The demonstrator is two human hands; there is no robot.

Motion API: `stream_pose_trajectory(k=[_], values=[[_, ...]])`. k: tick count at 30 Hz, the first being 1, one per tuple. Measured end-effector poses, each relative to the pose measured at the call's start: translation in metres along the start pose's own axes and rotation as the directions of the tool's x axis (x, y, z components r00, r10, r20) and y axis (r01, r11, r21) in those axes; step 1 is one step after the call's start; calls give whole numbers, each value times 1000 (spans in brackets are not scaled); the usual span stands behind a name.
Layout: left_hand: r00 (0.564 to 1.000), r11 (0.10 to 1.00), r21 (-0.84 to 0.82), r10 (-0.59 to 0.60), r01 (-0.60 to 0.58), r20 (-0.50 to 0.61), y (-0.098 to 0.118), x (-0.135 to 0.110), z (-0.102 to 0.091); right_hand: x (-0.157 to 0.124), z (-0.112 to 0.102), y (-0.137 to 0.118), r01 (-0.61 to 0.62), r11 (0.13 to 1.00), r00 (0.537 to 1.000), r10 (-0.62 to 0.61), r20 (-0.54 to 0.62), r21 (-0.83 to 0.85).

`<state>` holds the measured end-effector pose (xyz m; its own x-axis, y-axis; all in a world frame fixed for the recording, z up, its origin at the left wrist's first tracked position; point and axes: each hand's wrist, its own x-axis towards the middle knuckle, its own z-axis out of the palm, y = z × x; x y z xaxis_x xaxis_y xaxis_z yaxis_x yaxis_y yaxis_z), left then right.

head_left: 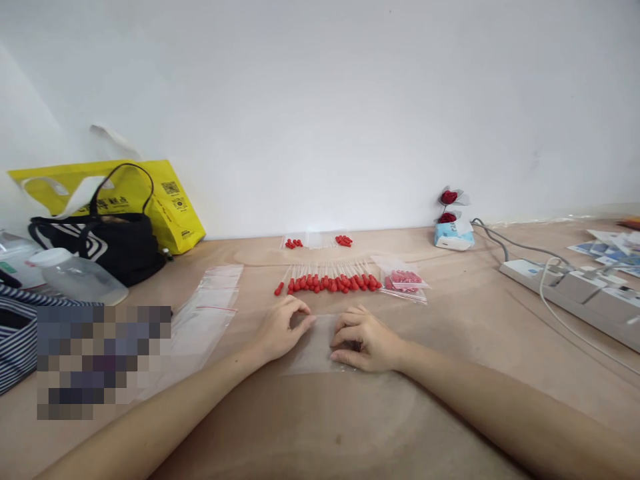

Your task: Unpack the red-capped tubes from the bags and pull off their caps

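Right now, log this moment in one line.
left hand: fingers curled beside clear bag | right hand: over its right part | beyond: row of red-ended sticks | right of row: bagged red pieces

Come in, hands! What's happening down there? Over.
Left hand by clear bag, right hand over it. Bag on table. Red-tipped sticks beyond, off the bag.

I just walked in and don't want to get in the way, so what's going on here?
A person has both hands at a clear bag lying flat on the table: the left hand by its left side, the right hand over its right side. I can't tell whether either grips it. Just beyond lies a row of red-tipped sticks, with bagged red pieces at its right end. More clear bags lie to the left.
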<state>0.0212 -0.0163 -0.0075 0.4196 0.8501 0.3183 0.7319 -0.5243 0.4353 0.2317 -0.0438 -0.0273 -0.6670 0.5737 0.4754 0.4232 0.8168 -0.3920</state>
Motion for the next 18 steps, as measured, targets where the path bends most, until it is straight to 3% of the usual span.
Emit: stream_pose_trajectory(k=[3,6,8,11,14,16,18], values=[[987,997,-23,-76,80,141,4,6,-2,1,0,2,33,999,999,-34,34,28],[922,970,-47,-212,239,324,7,13,-5,1,-2,5,64,997,996,-67,59,53],[899,963,-61,-221,262,379,9,14,-8,0,-4,7,69,996,996,-72,59,57],[931,964,-108,-199,242,305,11,4,-21,-2,-6,11,47,999,999,-47,23,8],[938,925,-196,-289,325,191,-2,-20,-49,-3,-5,12,26,999,1000,-26,-2,-29],[904,868,-254,-419,427,89,-23,-42,-71,-3,-5,12,21,999,1000,-21,-5,-34],[835,817,-256,-547,517,-61,-50,-64,-91,-3,-4,12,23,999,1000,-23,-5,-35]])
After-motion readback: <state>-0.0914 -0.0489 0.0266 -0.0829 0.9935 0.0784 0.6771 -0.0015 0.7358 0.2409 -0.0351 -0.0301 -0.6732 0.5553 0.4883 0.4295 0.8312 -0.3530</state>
